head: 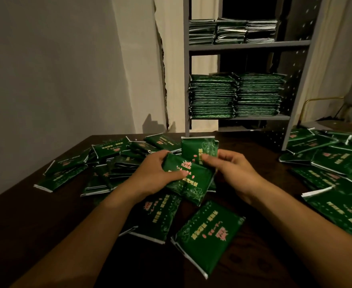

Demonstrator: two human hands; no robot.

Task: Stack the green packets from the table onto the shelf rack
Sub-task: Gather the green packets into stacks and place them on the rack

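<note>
Above the dark wooden table (21, 221), at the middle of my view, my left hand (150, 175) grips a slanted green packet (188, 179) with the thumb across its face, while my right hand (233, 171) pinches a second packet (198, 148) standing upright behind it. I should square the two edge to edge before lifting, I judge, since the slick wrappers may slide. Loose packets litter the table from nine to three o'clock, and the grey shelf rack (248, 45), at twelve to one o'clock against a pale wall, holds neat piles.
</note>
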